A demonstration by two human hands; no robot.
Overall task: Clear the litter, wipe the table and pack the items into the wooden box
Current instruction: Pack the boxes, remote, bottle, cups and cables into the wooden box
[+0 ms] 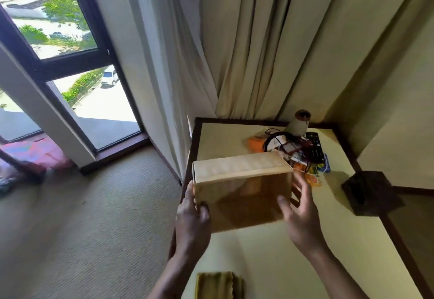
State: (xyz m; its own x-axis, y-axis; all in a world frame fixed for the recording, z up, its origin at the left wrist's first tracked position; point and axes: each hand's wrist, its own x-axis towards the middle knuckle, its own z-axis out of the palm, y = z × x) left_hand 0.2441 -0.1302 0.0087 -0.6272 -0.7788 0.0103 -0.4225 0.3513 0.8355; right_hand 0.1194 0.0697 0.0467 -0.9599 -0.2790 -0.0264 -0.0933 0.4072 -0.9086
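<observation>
Cloth (218, 284) nearest; left hand (192, 221) grips wooden box (242, 181), right hand (300, 214) perhaps touching.

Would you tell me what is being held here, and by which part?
The wooden box, by its ends: the left hand grips the left end, the right hand presses spread fingers against the right end.

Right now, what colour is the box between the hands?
The wooden box is light tan; head view shows it best.
</observation>
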